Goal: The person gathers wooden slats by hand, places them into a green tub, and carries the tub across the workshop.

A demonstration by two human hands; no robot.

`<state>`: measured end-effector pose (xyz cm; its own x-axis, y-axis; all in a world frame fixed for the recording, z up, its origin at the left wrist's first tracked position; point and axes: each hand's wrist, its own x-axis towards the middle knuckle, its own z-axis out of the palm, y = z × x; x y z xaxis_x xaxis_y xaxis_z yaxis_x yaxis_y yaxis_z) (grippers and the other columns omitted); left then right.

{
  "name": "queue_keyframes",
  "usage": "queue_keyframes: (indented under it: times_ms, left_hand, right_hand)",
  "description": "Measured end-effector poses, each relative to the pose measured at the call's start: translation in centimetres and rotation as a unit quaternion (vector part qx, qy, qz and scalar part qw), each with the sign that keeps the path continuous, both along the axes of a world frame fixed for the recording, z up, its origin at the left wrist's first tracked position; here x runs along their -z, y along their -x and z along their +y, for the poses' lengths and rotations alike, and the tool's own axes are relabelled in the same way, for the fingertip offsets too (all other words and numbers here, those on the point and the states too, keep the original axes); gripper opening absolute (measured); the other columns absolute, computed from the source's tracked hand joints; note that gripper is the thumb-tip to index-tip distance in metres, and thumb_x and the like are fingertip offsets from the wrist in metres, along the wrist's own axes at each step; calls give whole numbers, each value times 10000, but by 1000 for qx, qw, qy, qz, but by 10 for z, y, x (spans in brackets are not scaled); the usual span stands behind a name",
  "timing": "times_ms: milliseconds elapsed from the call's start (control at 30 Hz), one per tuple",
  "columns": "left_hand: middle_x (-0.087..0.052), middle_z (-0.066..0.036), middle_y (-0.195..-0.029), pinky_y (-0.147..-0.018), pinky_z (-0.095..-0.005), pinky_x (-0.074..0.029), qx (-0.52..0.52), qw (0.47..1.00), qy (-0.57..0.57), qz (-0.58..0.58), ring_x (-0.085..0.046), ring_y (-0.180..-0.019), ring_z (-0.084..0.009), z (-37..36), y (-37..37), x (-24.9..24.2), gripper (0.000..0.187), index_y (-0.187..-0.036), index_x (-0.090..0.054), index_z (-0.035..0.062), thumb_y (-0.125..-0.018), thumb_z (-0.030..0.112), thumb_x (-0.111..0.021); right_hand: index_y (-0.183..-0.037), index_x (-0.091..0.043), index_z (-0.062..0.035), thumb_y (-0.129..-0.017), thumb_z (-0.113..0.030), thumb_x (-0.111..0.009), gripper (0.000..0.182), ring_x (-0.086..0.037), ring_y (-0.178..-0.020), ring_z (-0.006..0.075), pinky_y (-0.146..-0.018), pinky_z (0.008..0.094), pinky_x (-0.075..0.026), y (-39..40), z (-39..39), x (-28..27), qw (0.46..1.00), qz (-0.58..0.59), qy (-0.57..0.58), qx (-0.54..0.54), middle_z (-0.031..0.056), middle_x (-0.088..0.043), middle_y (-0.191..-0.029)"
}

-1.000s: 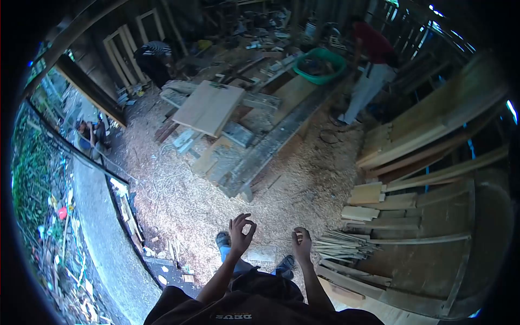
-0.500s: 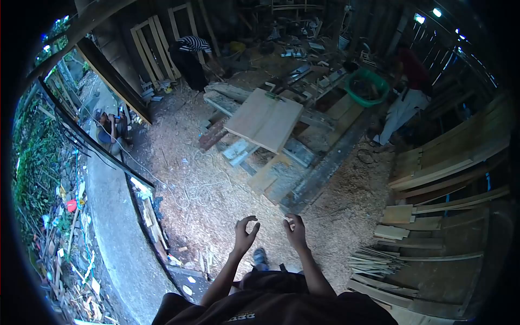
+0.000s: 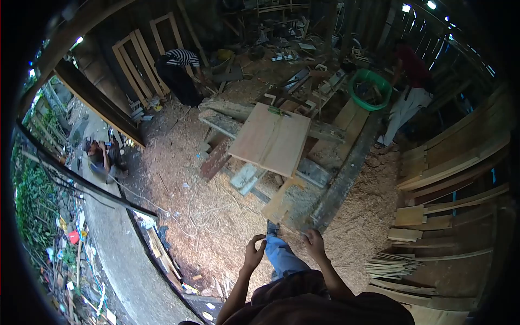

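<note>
The left hand point(image 3: 254, 253) and right hand point(image 3: 314, 245) hover near the bench's point(image 3: 301, 207) near edge, fingers half-curled, holding nothing. A panel point(image 3: 271, 136) lies on the bench.

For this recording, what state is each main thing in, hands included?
Left hand: empty, fingers curled
Right hand: empty, fingers curled
Panel: lying flat on boards
Tub: upright, open-topped, things inside
Sticks: loosely piled
Frames: standing on end
</note>
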<state>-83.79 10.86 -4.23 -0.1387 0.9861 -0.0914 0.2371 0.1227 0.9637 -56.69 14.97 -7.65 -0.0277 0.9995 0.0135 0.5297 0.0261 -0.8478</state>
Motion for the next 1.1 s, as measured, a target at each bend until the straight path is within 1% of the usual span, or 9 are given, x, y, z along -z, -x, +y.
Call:
queue_keyframes:
  times_ms: [167,333,400,533,600,800,900,1000,1100]
  left_hand:
    - [-714,-152,-1197,-1032,-358,-479,20,999,6,46,-652,-1192,-258,98,50,17,241,-1176,-686,-6,-988,144,-665]
    - [-718,-164,-1159,-1006,-378,-489,71,990,-16,118,-668,-1155,-282,218,83,-6,240,-1180,-681,19,-978,148,-681]
    - [-715,-184,-1174,-993,-395,-492,77,988,-18,132,-667,-1155,-305,266,94,-1,254,-1199,-673,19,-979,146,-678]
    - [-711,-189,-1178,-1000,-396,-488,81,991,-17,104,-662,-1153,-319,339,97,-20,270,-1214,-670,17,-976,144,-678]
    - [-706,-191,-1178,-999,-408,-490,91,990,-21,103,-656,-1149,-345,370,98,-23,274,-1222,-666,25,-971,135,-676]
    - [-694,-179,-1184,-1004,-441,-486,148,984,13,100,-628,-1158,-382,458,128,13,250,-1197,-665,48,-959,124,-664]
    - [-678,-162,-1219,-1038,-465,-466,172,978,-37,111,-591,-1214,-377,524,145,52,246,-1184,-661,58,-946,119,-665]
    - [-632,-175,-1309,-1083,-486,-438,213,958,-78,174,-562,-1269,-374,605,160,120,284,-1212,-643,66,-931,99,-659]
    - [-558,-189,-1413,-1133,-489,-384,231,948,-100,193,-490,-1356,-383,683,154,136,334,-1264,-618,65,-932,93,-647]
  right_hand:
    - [-1193,-648,-39,-934,-175,-721,302,-665,-940,292,-789,389,-551,50,95,31,999,31,-25,31,155,-662,-1101]
    - [-1188,-653,-51,-936,-177,-711,288,-660,-981,314,-827,412,-545,96,202,6,996,47,31,75,161,-661,-1139]
    - [-1196,-651,-54,-943,-179,-702,287,-651,-998,325,-858,416,-533,113,238,4,996,44,-16,74,164,-660,-1150]
    - [-1190,-646,-48,-932,-153,-702,285,-644,-1010,324,-870,414,-527,136,298,-4,996,40,-28,73,151,-659,-1169]
    - [-1184,-646,-48,-924,-145,-707,284,-645,-1011,323,-873,418,-528,145,320,-3,996,29,13,78,144,-661,-1175]
    - [-1220,-642,-71,-912,-156,-720,329,-628,-1049,339,-903,436,-520,171,364,18,994,-16,22,109,144,-663,-1171]
    - [-1233,-642,-76,-914,-172,-719,342,-615,-1076,344,-932,442,-514,193,393,32,987,-61,53,140,144,-658,-1186]
    - [-1234,-641,-71,-912,-185,-713,349,-575,-1181,382,-1036,477,-458,214,454,48,984,-77,51,152,159,-645,-1223]
    - [-1350,-564,-62,-923,-191,-701,467,-494,-1287,442,-1100,514,-405,228,556,64,981,-138,54,129,233,-567,-1341]
